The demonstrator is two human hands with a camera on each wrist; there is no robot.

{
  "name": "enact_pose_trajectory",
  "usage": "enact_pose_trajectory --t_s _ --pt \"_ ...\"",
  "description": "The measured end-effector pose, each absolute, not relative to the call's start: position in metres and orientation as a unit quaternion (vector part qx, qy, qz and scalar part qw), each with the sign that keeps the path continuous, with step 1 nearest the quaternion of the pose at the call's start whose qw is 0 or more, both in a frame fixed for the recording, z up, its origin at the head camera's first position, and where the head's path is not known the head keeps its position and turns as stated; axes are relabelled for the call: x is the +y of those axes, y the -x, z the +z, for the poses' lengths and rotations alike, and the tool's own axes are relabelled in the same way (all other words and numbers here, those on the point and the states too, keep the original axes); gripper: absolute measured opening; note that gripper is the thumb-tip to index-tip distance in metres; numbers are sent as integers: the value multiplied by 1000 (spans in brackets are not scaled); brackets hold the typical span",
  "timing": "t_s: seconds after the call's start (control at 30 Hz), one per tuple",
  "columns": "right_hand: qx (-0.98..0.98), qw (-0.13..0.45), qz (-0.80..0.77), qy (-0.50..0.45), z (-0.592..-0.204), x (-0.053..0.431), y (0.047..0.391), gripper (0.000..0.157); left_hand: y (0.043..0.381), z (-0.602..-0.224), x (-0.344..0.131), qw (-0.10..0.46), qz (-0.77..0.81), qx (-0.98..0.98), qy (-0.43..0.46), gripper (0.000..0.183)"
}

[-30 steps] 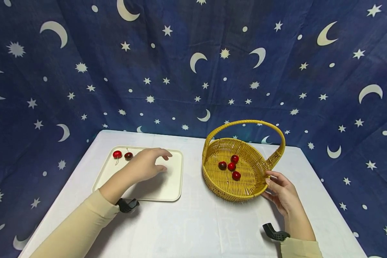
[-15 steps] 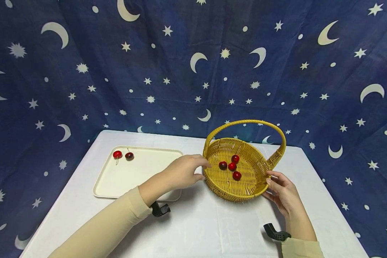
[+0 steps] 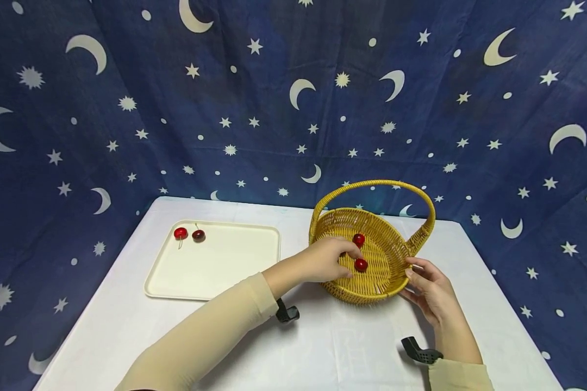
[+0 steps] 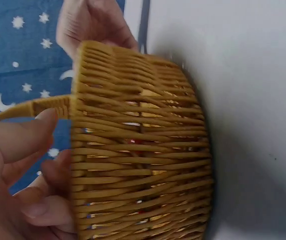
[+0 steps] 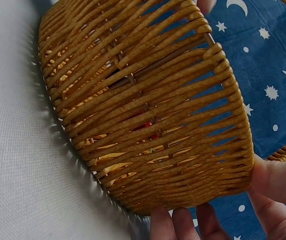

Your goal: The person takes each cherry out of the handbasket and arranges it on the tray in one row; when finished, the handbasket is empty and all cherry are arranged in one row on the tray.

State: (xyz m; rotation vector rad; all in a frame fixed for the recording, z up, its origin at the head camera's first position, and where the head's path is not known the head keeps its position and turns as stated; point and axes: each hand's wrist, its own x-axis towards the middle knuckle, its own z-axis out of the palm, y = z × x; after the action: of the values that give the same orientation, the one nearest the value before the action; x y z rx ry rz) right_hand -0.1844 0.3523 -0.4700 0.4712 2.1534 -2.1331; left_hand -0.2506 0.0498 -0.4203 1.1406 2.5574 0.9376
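Note:
A wicker basket (image 3: 379, 282) with a tall arched handle stands at the right of the table. My right hand (image 3: 432, 293) grips its right rim, thumb at the top edge and fingers against the outer wall, as the right wrist view also shows. My left hand (image 3: 328, 259) reaches over the basket's left rim, thumb and forefinger parted. Right by those fingertips lies a red cherry (image 3: 361, 265); another cherry (image 3: 358, 239) sits farther back on the basket floor. The left hand covers other cherries there. In the left wrist view, the woven wall hides most of the inside.
A cream tray (image 3: 235, 255) lies at the left, with a bright red cherry (image 3: 180, 233) and a dark cherry (image 3: 198, 235) near its back left corner, both stemmed. Behind the white-covered table (image 3: 323, 347) hangs a blue curtain (image 3: 264, 81) with moons and stars.
My left hand has moved right, from above the tray across the basket's left rim and into the basket. The right hand has stayed on the rim.

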Motion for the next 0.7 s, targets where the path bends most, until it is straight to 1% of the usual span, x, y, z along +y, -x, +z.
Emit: enact_pose_trajectory --t_s 0.27,0.5,0.6,0.7 --pt "703 33 -695 -149 -470 352 185 29 272 -439 79 138 263 883 -364 54" --pt "701 39 -695 -154 -474 351 180 29 277 -447 92 162 232 890 -358 52" --pt "702 32 -696 -147 -474 352 181 30 278 -447 94 163 225 890 -362 51" --pt "699 27 -700 -142 -472 352 184 32 280 -446 95 159 217 891 -366 45"
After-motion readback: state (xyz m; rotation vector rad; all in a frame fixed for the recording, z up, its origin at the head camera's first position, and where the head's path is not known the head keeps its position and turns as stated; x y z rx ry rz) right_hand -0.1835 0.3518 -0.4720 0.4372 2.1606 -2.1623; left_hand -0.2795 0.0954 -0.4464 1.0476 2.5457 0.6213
